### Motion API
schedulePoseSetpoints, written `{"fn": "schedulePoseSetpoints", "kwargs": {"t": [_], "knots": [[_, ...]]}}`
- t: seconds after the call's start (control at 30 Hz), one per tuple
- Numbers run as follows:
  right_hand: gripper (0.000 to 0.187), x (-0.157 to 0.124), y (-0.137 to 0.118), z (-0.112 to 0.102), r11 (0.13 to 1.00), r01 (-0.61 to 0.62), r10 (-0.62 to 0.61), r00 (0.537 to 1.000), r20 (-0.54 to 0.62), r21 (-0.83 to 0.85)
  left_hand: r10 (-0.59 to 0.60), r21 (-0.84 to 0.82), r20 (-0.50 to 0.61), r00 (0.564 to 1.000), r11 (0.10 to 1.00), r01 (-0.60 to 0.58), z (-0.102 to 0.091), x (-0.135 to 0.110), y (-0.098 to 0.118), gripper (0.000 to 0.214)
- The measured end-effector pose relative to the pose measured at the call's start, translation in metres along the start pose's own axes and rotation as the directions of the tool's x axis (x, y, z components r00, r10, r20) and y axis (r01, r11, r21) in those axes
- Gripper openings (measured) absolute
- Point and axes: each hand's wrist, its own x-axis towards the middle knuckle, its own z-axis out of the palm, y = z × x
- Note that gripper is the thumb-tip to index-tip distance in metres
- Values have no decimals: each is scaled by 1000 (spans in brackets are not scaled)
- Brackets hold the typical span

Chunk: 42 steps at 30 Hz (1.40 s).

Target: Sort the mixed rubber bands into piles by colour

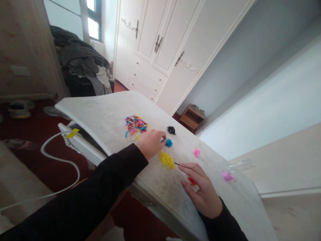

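Note:
Small coloured elastic bands lie sorted on a white table (pixel 105 117). A mixed pile (pixel 135 124) sits at the far side, with a black pile (pixel 171 130), a blue pile (pixel 169 143), a yellow pile (pixel 167 160), a pink pile (pixel 196 153) and a red pile (pixel 192 181) nearer. My left hand (pixel 151 143) is closed in a pinch right beside the blue pile, a bit of blue showing at its fingertips. My right hand (pixel 202 190) rests on the table over the red pile and pinches a thin dark stick whose tip points at the yellow pile.
A pink clip-like piece (pixel 227 176) and a clear plastic item (pixel 242 164) lie at the table's right. A white cable (pixel 60 160) loops off the left edge. White wardrobe (pixel 160 43), small wooden stool (pixel 192 117), and clothes heap (pixel 80 67) stand behind.

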Motion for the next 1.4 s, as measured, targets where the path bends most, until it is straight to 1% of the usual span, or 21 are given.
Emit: {"fn": "schedulePoseSetpoints", "kwargs": {"t": [0.07, 0.1, 0.17, 0.23, 0.27, 0.3, 0.37, 0.47, 0.6, 0.7, 0.77, 0.83, 0.97, 1.07, 1.17, 1.23, 1.3, 1.4], "knots": [[40, 0, 0, 0, 1000, -11, 11, 1000, 1, 14, 96, -133, 6, 995, 987, -94, 1, -5, 7, 19], [40, 1, 0, 0, 1000, -13, 13, 1000, 3, 20, 158, -217, 29, 987, 965, -148, 2, -9, 12, 19], [40, 0, 0, 1, 999, -22, 22, 1000, 7, 25, 279, -373, 98, 955, 900, -225, 4, -19, 21, 20], [39, 0, 1, 1, 999, -31, 31, 999, 9, 31, 386, -454, 155, 909, 845, -281, 5, -28, 29, 23], [38, 0, 1, 2, 999, -35, 35, 999, 9, 34, 421, -472, 168, 891, 828, -302, 5, -32, 32, 25], [38, 0, 2, 2, 999, -38, 38, 999, 7, 38, 438, -477, 170, 883, 821, -315, 5, -34, 33, 26], [39, -1, 2, 3, 998, -43, 43, 999, 1, 44, 426, -472, 166, 889, 826, -307, 4, -37, 33, 26], [43, -2, 3, 3, 997, -48, 49, 999, -14, 54, 382, -454, 199, 902, 852, -261, 0, -36, 31, 21], [46, -4, 4, 3, 999, 4, -1, 999, -54, 54, 350, -436, 246, 904, 873, -219, -9, -29, 30, 21], [42, -5, 4, 3, 999, 20, -17, 996, -86, 38, 239, -383, 240, 941, 914, -134, -15, -14, 27, 15], [38, -5, 4, 3, 999, 20, -17, 994, -105, 37, 159, -341, 196, 968, 936, -85, -16, 3, 20, 11], [36, -6, 5, 3, 999, 23, -18, 994, -112, 44, 124, -309, 145, 982, 948, -74, -15, 25, 10, 8], [29, -7, 8, 3, 998, 26, -19, 993, -115, 59, 63, -161, 66, 996, 986, -52, -4, 66, -6, 6], [28, -7, 10, 3, 997, 27, -18, 993, -117, 72, 43, -136, 37, 998, 990, -37, 10, 85, -11, 8], [26, -6, 12, 4, 996, 15, -4, 993, -115, 91, 38, -165, 30, 999, 986, -33, 25, 94, -12, 10], [25, -5, 12, 3, 995, 7, 4, 993, -115, 98, 38, -155, 17, 999, 987, -35, 32, 98, -13, 10], [25, -5, 11, 3, 995, 4, 8, 993, -117, 100, 39, -118, 9, 999, 992, -38, 37, 101, -13, 10], [25, -5, 10, 4, 995, -6, 18, 993, -117, 104, 28, -64, 30, 999, 998, -26, 37, 104, -11, 11]]}}
